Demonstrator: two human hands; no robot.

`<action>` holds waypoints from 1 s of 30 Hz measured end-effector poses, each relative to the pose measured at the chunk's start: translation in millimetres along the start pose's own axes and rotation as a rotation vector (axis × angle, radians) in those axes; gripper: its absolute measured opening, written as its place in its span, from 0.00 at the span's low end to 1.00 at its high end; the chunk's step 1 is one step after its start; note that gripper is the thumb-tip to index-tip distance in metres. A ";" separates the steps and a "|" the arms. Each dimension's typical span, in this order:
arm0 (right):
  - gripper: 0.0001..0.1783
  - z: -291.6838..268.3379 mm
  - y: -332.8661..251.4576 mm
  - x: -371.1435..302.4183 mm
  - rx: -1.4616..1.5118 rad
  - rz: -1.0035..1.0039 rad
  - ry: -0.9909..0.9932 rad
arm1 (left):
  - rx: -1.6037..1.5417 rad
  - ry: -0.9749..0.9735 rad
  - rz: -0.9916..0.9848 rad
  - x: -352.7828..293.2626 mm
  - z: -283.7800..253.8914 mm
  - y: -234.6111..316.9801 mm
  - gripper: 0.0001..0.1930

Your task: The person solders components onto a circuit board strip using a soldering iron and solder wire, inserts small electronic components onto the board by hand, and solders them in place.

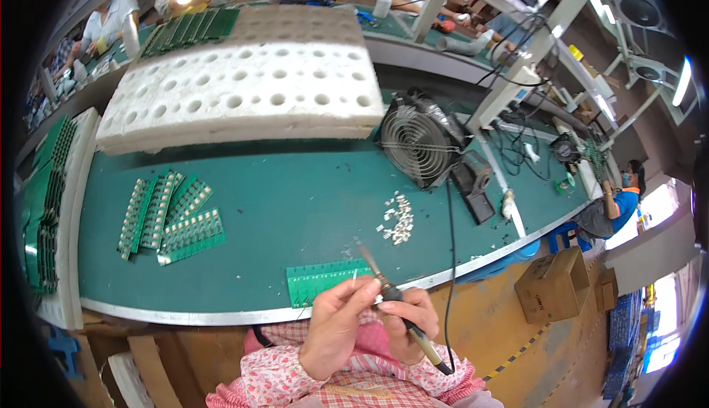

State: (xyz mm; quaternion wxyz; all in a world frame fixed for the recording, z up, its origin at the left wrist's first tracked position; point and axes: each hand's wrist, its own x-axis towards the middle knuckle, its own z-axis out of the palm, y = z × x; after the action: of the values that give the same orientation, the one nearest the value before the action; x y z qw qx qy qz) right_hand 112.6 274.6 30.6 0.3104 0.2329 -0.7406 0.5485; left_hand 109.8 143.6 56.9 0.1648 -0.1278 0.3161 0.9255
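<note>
Near the table's front edge my right hand (410,321) is closed round the handle of a soldering iron (415,333), its metal tip pointing up and left over the table. My left hand (338,321) is beside it, thumb and fingers pinched together; what they hold is too small to make out. A small white piece (379,299) shows between the two hands, and I cannot tell which one holds it. Just beyond my left hand a green circuit board (314,279) lies flat, partly hidden by the fingers. Past the iron's tip sits a loose pile of small white connectors (399,220).
Several green boards with white connectors (171,216) lie at the left. A white foam block with holes (244,90) spans the back. A fan (418,142) and an iron stand (475,186) are at the right, the iron's black cord (452,260) trailing past. Boards stand upright (46,208) far left.
</note>
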 end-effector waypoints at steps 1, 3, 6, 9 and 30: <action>0.10 -0.6 -2.4 1.3 -0.021 0.030 -0.005 | -0.001 -0.039 -0.005 2.7 2.1 1.0 0.10; 0.10 5.8 -3.2 1.3 0.005 0.071 0.018 | -0.004 -0.057 0.053 4.4 -6.2 -0.8 0.10; 0.09 17.7 -10.7 0.6 0.172 0.247 0.065 | -0.061 -0.058 0.129 2.3 -8.5 -3.1 0.09; 0.10 21.4 -11.2 8.3 0.302 0.414 0.062 | -0.041 -0.083 0.195 5.6 -9.6 -2.4 0.08; 0.19 -7.1 10.7 29.4 -0.412 -0.285 -0.602 | 1.767 0.002 1.098 -37.1 -76.5 53.3 0.09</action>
State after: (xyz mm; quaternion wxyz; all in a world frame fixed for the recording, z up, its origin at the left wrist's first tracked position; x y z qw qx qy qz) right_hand 86.2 284.4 45.8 0.1927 0.4165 -0.8535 0.2469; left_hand 133.3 47.5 39.8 -0.2445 0.1993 0.8962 0.3119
